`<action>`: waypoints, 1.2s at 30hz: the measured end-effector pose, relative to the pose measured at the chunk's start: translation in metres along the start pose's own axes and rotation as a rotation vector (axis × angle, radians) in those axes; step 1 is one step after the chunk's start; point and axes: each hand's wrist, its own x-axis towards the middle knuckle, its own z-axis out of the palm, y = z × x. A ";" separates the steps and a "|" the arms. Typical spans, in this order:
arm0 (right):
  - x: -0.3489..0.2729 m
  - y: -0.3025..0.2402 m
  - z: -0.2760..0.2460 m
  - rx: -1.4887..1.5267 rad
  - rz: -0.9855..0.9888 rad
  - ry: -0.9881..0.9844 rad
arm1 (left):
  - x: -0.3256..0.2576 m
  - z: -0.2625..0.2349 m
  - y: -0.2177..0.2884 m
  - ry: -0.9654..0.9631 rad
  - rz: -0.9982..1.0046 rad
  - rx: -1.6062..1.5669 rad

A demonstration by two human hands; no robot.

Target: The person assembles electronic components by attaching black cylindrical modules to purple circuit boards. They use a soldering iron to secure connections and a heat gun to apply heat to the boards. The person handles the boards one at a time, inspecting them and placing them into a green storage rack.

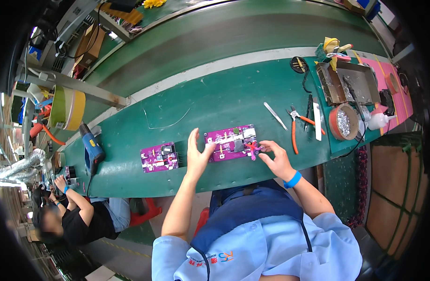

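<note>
A purple circuit board (224, 153) with white, grey and green components lies on the green bench in front of me. My left hand (196, 157) is at its left edge, thumb and fingers apart, the thumb tip by the board's rim. Over at the right edge, my right hand (278, 160) has thumb and forefinger spread on either side of a short bundle of red and pink wires (253, 151); no firm grip on them shows. A second, smaller purple board (154, 164) rests to the left, dark fins along its right side.
Tweezers (275, 115), orange-handled cutters (294, 129) and a white strip (317, 122) lie to the right. Beyond them are a metal tray (364, 84), a round tin (342, 122) and a white bottle (378, 121). A blue heat gun (92, 149) stands left; a co-worker (86, 213) sits there.
</note>
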 end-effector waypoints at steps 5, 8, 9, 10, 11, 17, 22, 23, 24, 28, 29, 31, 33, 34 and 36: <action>0.003 0.007 0.003 0.154 0.099 0.004 | -0.010 0.017 -0.003 -0.114 -0.275 -0.516; 0.009 0.014 0.003 0.297 0.207 -0.002 | -0.018 0.024 0.005 -0.038 -0.202 -0.392; 0.010 0.020 0.002 0.333 0.245 -0.005 | -0.019 0.026 0.011 -0.014 -0.152 -0.293; 0.009 0.030 0.001 0.272 0.250 0.001 | -0.020 0.028 0.018 0.028 -0.080 -0.194; 0.009 0.030 -0.001 0.328 0.291 -0.010 | -0.021 0.028 0.030 0.017 -0.079 -0.199; 0.001 0.032 -0.004 0.444 0.413 0.068 | -0.020 0.033 0.058 0.006 0.054 -0.122; -0.023 0.014 -0.029 0.439 0.380 0.011 | 0.010 0.041 0.032 -0.212 -0.021 -0.171; -0.024 0.019 -0.047 0.357 0.322 0.132 | 0.021 0.046 0.013 -0.287 -0.052 -0.163; -0.023 0.031 -0.074 0.271 0.265 0.249 | 0.033 0.044 0.012 -0.341 -0.066 -0.256; -0.015 0.063 -0.190 0.714 0.109 0.837 | 0.073 0.036 0.013 -0.520 -0.126 -0.335; -0.017 0.072 -0.218 0.881 0.095 0.871 | 0.083 0.034 0.021 -0.552 0.012 -0.132; -0.016 0.095 -0.259 1.235 0.143 0.906 | 0.097 0.042 0.020 -0.553 0.017 -0.051; -0.020 0.129 -0.292 1.425 0.159 0.713 | 0.105 0.046 0.035 -0.566 0.008 0.072; -0.015 0.136 -0.299 1.520 0.180 0.822 | 0.111 0.046 0.028 -0.493 0.072 0.015; -0.006 0.148 -0.311 1.590 0.160 0.982 | 0.119 0.037 0.025 -0.172 0.135 0.136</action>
